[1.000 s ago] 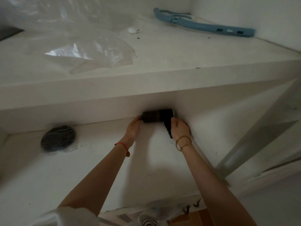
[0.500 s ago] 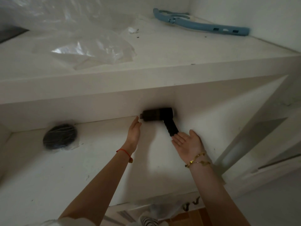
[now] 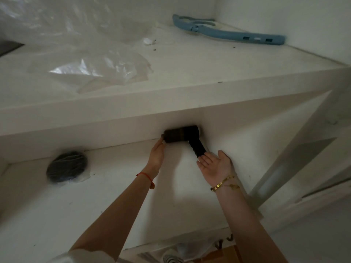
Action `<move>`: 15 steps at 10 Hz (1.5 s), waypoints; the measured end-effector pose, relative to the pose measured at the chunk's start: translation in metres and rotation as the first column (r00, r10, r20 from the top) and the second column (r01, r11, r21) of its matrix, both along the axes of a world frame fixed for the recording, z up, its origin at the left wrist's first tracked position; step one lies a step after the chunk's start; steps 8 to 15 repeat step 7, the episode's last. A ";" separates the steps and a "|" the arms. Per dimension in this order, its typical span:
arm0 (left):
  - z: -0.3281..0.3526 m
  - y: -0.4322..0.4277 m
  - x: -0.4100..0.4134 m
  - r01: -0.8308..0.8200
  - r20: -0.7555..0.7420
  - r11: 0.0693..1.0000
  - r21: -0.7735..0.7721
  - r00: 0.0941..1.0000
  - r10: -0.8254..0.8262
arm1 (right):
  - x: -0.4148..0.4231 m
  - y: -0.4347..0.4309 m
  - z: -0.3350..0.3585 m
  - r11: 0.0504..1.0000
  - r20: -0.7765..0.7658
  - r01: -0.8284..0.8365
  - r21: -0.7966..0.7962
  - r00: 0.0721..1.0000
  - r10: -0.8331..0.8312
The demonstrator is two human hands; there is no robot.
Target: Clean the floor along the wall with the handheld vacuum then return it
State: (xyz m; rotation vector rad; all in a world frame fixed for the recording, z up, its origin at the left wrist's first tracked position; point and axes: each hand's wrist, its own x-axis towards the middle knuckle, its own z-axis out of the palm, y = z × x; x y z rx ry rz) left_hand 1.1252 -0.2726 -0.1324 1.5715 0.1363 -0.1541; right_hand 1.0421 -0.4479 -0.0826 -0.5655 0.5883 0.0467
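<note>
The black handheld vacuum lies at the back of the lower white shelf, its body against the rear wall and its handle pointing toward me to the right. My left hand rests flat beside the left end of the body, fingertips touching it. My right hand is open, palm up, just below the handle's tip, fingers apart and holding nothing.
A dark round object wrapped in plastic sits at the left of the lower shelf. On the upper shelf lie crumpled clear plastic and a blue plastic tool. A white upright panel bounds the right side.
My right hand has let go of the vacuum's handle and drawn back, opening palm up. My left hand has flattened beside the body. The vacuum stays on the shelf.
</note>
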 end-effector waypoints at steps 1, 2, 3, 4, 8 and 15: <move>-0.002 0.004 0.002 -0.005 -0.004 1.000 0.012 1.000 0.005 | 0.001 0.000 0.000 1.000 -0.003 -0.007 -0.007 1.000 0.007; 0.000 0.008 0.002 -0.033 -0.017 0.999 0.000 0.999 0.033 | 0.001 0.000 -0.001 1.000 -0.009 -0.011 -0.021 1.000 0.011; 0.001 0.009 0.002 -0.026 -0.019 1.000 0.007 0.999 0.026 | 0.002 0.000 -0.003 1.000 -0.004 -0.012 -0.013 1.000 0.012; 0.004 0.010 -0.003 -0.020 -0.001 0.997 0.071 1.000 0.020 | 0.001 0.001 -0.003 0.999 -0.010 -0.022 -0.031 1.000 0.021; 0.019 0.043 -0.042 0.045 0.182 0.912 0.409 0.975 -0.130 | -0.004 0.009 -0.002 0.909 -0.042 -0.108 -0.404 0.994 0.100; 0.019 0.043 -0.042 0.045 0.182 0.912 0.409 0.975 -0.130 | -0.004 0.009 -0.002 0.909 -0.042 -0.108 -0.404 0.994 0.100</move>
